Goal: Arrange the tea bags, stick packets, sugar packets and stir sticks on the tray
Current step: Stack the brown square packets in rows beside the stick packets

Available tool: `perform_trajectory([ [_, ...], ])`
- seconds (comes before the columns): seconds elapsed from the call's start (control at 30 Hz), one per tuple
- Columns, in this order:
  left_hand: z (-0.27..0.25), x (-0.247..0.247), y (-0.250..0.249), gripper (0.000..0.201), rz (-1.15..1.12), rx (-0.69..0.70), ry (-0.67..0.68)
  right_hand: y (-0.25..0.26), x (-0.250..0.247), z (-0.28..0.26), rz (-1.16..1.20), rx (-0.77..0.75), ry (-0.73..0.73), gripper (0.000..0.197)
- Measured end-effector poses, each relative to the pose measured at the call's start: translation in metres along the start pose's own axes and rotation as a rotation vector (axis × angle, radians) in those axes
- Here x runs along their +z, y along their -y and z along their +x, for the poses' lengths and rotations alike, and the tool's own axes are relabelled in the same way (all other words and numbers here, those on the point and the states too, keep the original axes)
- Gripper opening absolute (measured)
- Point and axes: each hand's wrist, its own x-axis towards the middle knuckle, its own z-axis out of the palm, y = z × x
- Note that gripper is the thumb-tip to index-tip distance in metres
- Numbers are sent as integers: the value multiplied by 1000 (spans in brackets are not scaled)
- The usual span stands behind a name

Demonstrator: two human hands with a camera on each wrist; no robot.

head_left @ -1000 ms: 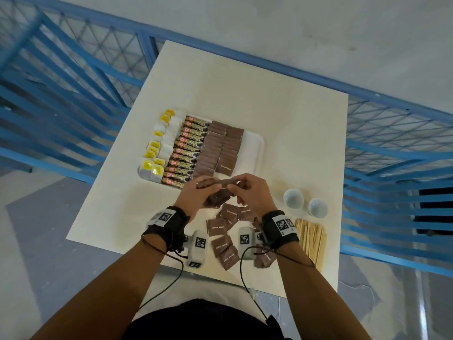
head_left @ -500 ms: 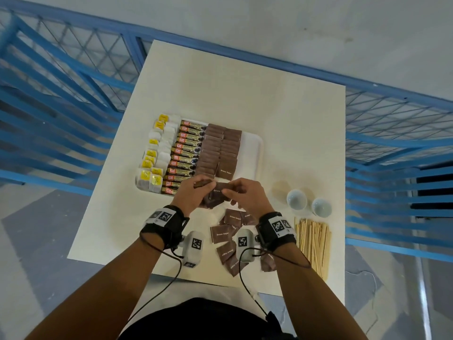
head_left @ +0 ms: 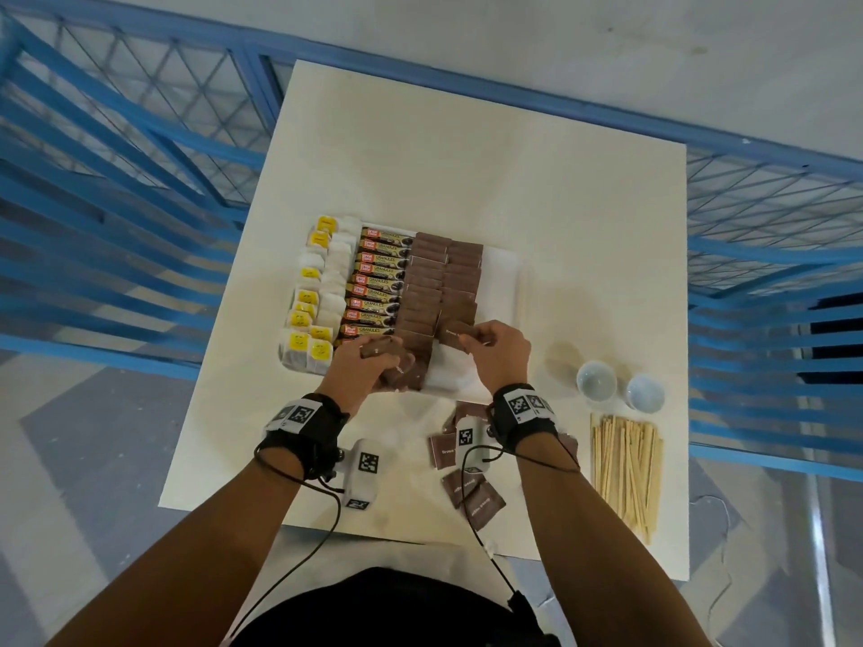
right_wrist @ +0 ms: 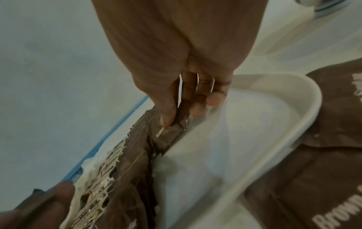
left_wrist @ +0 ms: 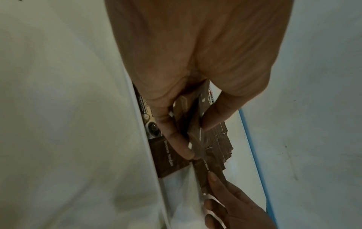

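A white tray (head_left: 502,291) holds rows of tea bags (head_left: 310,315) with yellow tags, stick packets (head_left: 378,282) and two rows of brown sugar packets (head_left: 436,282). My left hand (head_left: 373,361) grips a small stack of brown sugar packets (left_wrist: 192,124) over the tray's near edge. My right hand (head_left: 490,347) pinches one brown sugar packet (right_wrist: 170,131) between thumb and fingers at the near end of the right sugar row. Loose sugar packets (head_left: 471,497) lie on the table near my right wrist. Wooden stir sticks (head_left: 626,469) lie bundled at the right.
Two small white cups (head_left: 618,392) stand right of the tray, behind the stir sticks. The pale table (head_left: 467,156) is bare at the back. Blue railings (head_left: 116,179) flank both sides. The tray's right strip is bare.
Both hands moved forward from above the loose pile to the tray's near end and drew apart. The right hand now holds one packet at the right sugar row.
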Motion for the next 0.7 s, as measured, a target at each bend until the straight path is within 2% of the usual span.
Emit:
perform_trajectory([
  [0.17, 6, -10, 0, 34, 6, 9, -2, 1, 8, 0, 16, 0, -27, 12],
  [0.7, 8, -8, 8, 30, -25, 20, 10, -5, 11, 3, 60, -8, -74, 30],
])
